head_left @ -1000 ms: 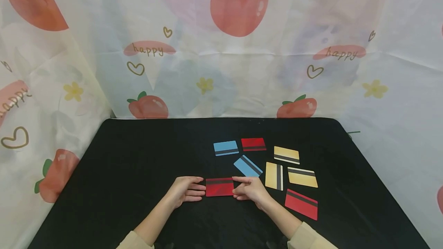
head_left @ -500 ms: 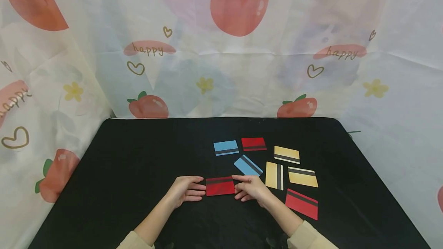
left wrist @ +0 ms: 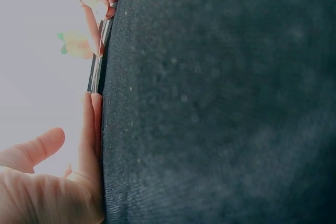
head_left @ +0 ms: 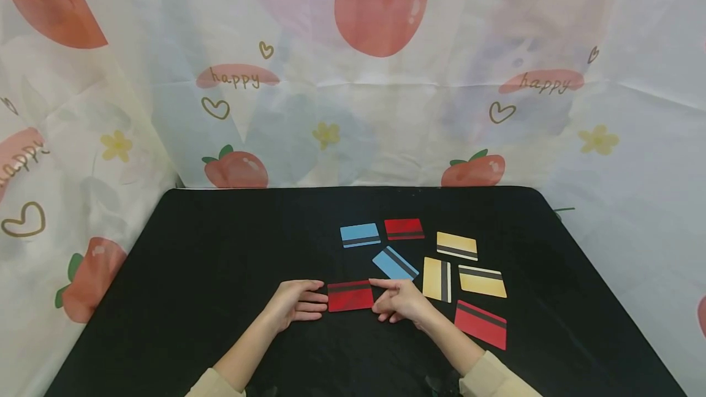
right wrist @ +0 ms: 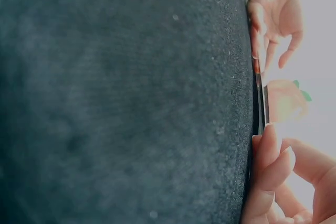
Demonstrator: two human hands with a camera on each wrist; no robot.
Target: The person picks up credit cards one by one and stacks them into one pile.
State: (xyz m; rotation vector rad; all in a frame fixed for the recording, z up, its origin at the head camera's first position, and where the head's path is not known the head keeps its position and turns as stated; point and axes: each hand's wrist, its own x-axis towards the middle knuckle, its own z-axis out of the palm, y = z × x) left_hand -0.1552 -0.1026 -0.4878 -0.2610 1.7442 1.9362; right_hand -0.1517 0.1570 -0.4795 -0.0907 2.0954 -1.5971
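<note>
A red card with a dark stripe (head_left: 350, 296) lies on the black table in front of the person, stripe toward the far side. At its left edge is the left hand (head_left: 298, 305), fingers straight and fingertips against the card; its thumb stands apart in the left wrist view. The right hand (head_left: 402, 303) is at the opposite edge, index finger stretched to the far right corner, other fingers bent beside the edge. The right wrist view shows right fingertips (right wrist: 270, 142) at the card's end. Seen edge-on (left wrist: 98, 69), the card shows several lines; I cannot tell whether it is a stack.
Blue cards (head_left: 360, 235) and another red card (head_left: 404, 229) lie farther back. Yellow cards (head_left: 456, 247) are spread to the right, with a red card (head_left: 481, 325) by the right forearm. Beyond the black table (head_left: 220, 231) hangs a printed cloth (head_left: 309, 133).
The right hand's lower fingers eased slightly off the card's right edge, then came back toward it, and the card's right end turned slightly away. The left hand stayed still.
</note>
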